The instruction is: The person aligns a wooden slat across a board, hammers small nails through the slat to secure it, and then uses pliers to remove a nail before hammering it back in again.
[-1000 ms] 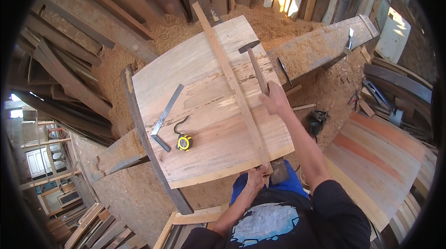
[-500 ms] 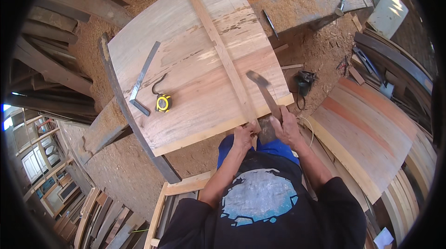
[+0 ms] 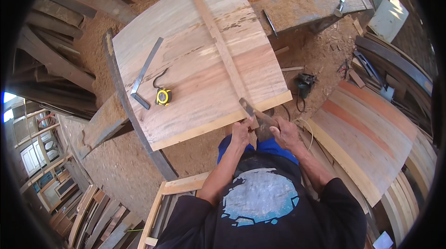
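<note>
A sawdust-strewn bench [image 3: 304,9] runs beneath the broad wooden panel [image 3: 190,74], which has a paler band along its near edge. Across the panel, right of its middle, lies a long wooden strip [image 3: 211,28], its near end by the person's lap. To the left rests a metal square [image 3: 147,70]. The hammer [image 3: 264,117] has its head over the strip's near end — touching or not, I cannot tell — and the right hand [image 3: 286,133] has its grip closed around the handle. The left hand [image 3: 241,133] is bent in just beside; its grip is unclear. Beside the square sits a yellow-and-black tape measure [image 3: 163,96].
</note>
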Tool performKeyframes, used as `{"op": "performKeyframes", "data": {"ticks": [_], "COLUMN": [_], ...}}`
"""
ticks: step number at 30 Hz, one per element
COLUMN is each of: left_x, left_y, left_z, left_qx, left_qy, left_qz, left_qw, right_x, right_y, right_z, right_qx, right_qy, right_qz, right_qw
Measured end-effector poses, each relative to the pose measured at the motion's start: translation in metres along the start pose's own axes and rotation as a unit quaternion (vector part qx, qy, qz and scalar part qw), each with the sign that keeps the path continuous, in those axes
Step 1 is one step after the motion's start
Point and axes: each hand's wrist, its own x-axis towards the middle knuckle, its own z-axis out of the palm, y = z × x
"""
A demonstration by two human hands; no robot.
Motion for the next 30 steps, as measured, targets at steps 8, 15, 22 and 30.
{"op": "performKeyframes", "data": {"ticks": [8,15,22,30], "left_x": [0.0,0.006,-0.003,0.008], "left_y": [-0.007,-0.003,0.004,-0.007], "left_z": [-0.003,-0.005,0.006,-0.009], "left_qx": [-0.021,0.034,0.0,0.021], "left_qy": [-0.006,-0.005,0.002,0.008], "left_qz": [0.035,0.008,0.023,0.036], "left_qw": [0.999,0.999,1.0,0.999], "right_x": [0.0,0.018,0.012,0.01], "right_y": [-0.001,0.008,0.001,0.002], "right_z": [-0.007,-0.009,-0.013,-0.01], "right_qx": [0.006,-0.037,0.003,-0.023], "right_qy": [0.003,-0.032,-0.011,-0.032], "right_qz": [-0.013,0.004,0.002,-0.03], "right_qw": [1.0,0.999,1.0,0.999]}}
